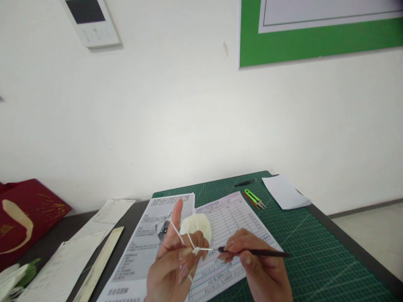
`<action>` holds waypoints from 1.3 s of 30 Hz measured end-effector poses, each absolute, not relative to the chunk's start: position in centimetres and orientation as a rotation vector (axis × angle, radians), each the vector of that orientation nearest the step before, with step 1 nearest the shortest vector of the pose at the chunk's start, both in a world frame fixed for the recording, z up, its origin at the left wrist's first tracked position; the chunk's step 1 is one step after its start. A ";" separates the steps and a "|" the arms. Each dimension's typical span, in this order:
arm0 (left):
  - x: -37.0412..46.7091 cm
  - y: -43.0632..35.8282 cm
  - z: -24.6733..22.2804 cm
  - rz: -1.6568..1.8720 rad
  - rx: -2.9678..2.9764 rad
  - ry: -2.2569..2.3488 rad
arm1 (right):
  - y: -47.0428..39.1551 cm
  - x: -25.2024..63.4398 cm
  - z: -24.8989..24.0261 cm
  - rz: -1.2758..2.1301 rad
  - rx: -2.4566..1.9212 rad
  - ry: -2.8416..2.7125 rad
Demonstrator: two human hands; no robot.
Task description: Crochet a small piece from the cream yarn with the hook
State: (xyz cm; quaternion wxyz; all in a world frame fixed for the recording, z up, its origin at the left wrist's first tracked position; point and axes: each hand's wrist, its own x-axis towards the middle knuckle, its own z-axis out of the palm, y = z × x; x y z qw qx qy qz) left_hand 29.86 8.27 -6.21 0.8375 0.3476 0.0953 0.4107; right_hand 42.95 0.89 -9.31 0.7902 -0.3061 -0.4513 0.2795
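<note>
White yarn (176, 231) loops over the raised index finger of my left hand (171, 258). The thumb and other fingers of that hand pinch a small piece of white crochet work (196, 250). Between the fingers of my right hand (255, 260) is a crochet hook (267, 253) with a dark handle, held nearly level. Its thin metal tip meets the crochet work at my left fingertips. Just behind my left hand lies a cream ball of yarn (201, 224), partly hidden by the fingers. Printed sheets (226, 218) lie beneath both hands.
Green thread snips (253, 197), a dark pen-like tool (244, 183) and white paper (283, 191) lie on the green cutting mat (317, 239). At left are a ruler (100, 264), more sheets (72, 247) and a red bag (37, 205). A white wall (189, 105) rises behind the table.
</note>
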 end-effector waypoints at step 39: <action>32.2 6.4 -7.7 1.208 0.847 0.589 | 2.8 42.2 -9.9 1.294 -0.481 -0.209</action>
